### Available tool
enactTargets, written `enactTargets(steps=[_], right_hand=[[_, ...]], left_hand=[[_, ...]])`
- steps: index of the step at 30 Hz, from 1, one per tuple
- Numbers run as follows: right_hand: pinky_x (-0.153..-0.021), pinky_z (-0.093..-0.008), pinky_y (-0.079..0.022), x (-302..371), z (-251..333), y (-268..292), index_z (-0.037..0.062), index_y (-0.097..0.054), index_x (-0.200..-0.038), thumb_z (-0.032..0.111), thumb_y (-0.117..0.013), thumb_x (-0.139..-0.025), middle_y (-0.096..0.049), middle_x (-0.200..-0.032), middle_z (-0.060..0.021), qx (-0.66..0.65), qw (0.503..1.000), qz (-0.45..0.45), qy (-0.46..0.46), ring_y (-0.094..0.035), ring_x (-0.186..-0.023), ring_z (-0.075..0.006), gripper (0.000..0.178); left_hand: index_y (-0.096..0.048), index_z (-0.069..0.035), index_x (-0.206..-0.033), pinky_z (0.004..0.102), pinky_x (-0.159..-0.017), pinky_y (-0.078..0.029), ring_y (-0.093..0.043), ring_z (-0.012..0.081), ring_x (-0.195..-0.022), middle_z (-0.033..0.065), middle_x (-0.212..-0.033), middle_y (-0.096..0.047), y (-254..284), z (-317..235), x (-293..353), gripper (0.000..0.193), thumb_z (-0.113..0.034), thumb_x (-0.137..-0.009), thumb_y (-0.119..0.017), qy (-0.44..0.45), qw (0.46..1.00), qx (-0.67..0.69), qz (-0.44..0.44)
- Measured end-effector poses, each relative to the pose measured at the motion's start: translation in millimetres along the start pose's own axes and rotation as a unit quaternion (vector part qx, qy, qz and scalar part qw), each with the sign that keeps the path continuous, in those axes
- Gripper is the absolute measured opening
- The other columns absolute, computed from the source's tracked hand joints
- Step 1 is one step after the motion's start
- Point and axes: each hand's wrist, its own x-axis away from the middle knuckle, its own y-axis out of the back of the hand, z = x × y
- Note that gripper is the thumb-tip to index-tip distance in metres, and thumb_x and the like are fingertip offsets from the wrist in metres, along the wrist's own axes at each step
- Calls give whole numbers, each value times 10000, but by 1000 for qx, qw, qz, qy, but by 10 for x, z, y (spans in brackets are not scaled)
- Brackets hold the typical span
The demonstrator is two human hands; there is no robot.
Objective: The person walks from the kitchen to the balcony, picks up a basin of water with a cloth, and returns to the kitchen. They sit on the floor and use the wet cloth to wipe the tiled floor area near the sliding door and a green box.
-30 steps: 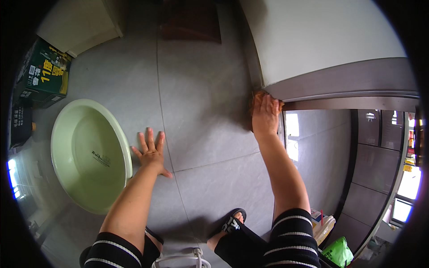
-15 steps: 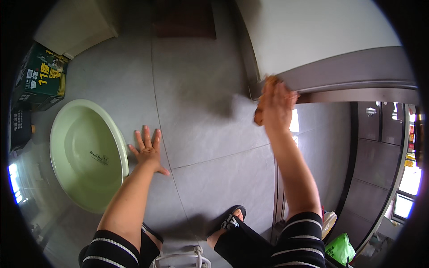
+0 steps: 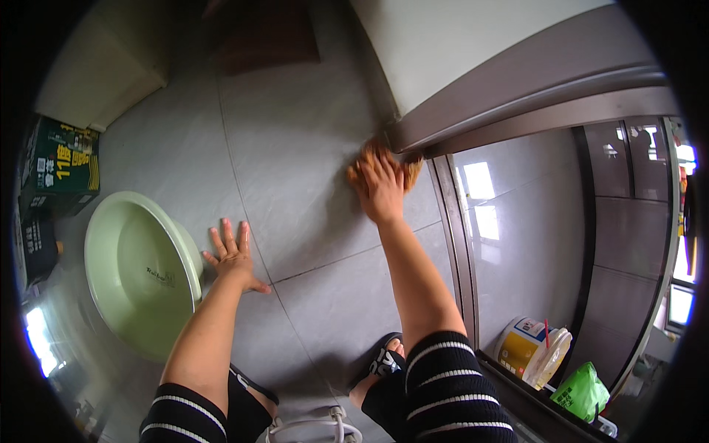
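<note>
My right hand (image 3: pixel 382 193) presses a brown cloth (image 3: pixel 413 171) onto the grey tiled floor (image 3: pixel 325 284), close to the bottom corner of the door frame. The cloth is bunched under the palm and sticks out past the fingers on both sides. Palm down with fingers spread, my left hand (image 3: pixel 233 263) rests on the floor and holds nothing. Just left of it stands a large pale green basin (image 3: pixel 122 240), with dark lettering inside.
A brown door frame (image 3: pixel 509 122) and floor track (image 3: pixel 452 244) run along the right. Beyond the track sit a white and yellow bucket (image 3: pixel 518 351) and a green plastic bag (image 3: pixel 583 391). A dark green carton (image 3: pixel 70 162) stands at far left. A white-framed stool (image 3: pixel 314 424) is below me.
My right hand and the cloth have moved left, from the door frame down to the floor beside its corner. My left hand keeps its place on the floor. The view has shifted slightly.
</note>
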Motion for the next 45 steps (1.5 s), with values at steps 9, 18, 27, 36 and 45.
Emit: enactTargets(steps=[9,18,27,36,45], right_hand=[[-978,-502,-324,1240,-382,194,121,-594,-1188,326,-586,-893,-561,-1307,-87,79,923,-96,-363,-474,-1230,-310,359],[-1127,-594,-131,858,-581,382,262,-416,-1415,582,-370,-942,-296,-1534,-55,16,960,53,-276,-167,-1447,-282,573],[-1069,-705,-78,3235,-573,648,328,-319,-1473,613,-332,-941,-132,-1597,17,-3,793,84,-604,-46,-1477,-232,604],[-1037,-647,-227,4273,-899,484,169,-332,-1435,506,-351,-960,-300,-1483,-177,40,445,-116,-887,-192,-1380,-422,583],[-1111,-627,-102,1843,1010,232,246,-454,-1402,444,-411,-956,-241,-1564,-50,-124,970,125,-168,-131,-1461,-274,489]], left_hand=[[252,-169,-1470,691,-1076,-71,284,449,-1375,208,-1503,323,-46,-39,0,1587,-514,-447,-913,10,1000,0,-8],[339,-191,-1422,647,-1099,-110,281,413,-1389,172,-1493,361,-119,-105,-47,1607,-482,-469,-922,33,999,-29,-14],[92,-156,-1519,650,-1107,-138,66,375,-1455,177,-1568,163,-136,-641,286,1463,-455,-503,-918,5,976,-189,-107],[6,8,-1499,517,-1175,-45,-59,431,-1440,234,-1569,11,-800,-1330,706,1414,-406,-516,-923,-136,954,-236,-126],[5,13,-1497,520,-1170,-76,-98,443,-1432,231,-1570,-19,-825,-1327,741,1441,-469,-497,-912,-124,940,-280,-152]])
